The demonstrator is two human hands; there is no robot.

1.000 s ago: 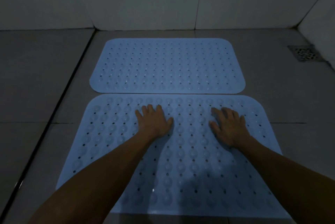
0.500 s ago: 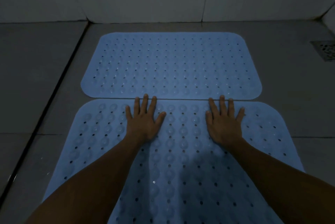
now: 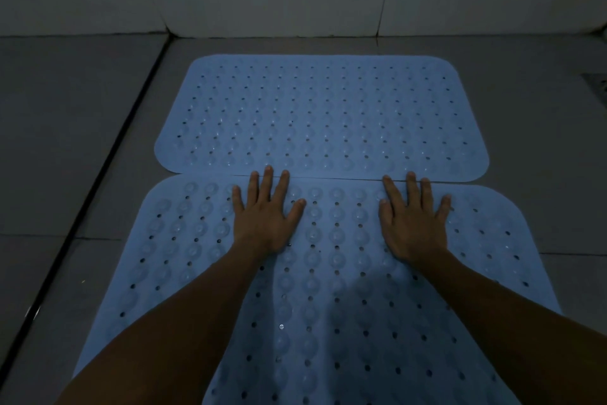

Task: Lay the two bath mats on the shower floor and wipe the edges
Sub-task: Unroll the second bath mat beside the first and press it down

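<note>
The left hand (image 3: 267, 220) and right hand (image 3: 413, 224) are pressing flat, fingers spread, on the near mat (image 3: 328, 289) mid-floor, fingertips reaching the far mat (image 3: 322, 119), risking overlapping the seam if the push is uneven.

Left hand (image 3: 267, 222), right hand (image 3: 414, 224) flat on near mat (image 3: 328, 289); fingertips apparently reaching far mat (image 3: 322, 115).

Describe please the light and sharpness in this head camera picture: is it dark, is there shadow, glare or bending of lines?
Head view: dim, bluish, grainy; both mats, near mat and far mat, stay readable. A soft shadow lies on the near mat between the left hand and right hand. Only tiny glints, no strong glare. The floor joints splay and the wall base bows slightly, a wide-angle effect.
</note>
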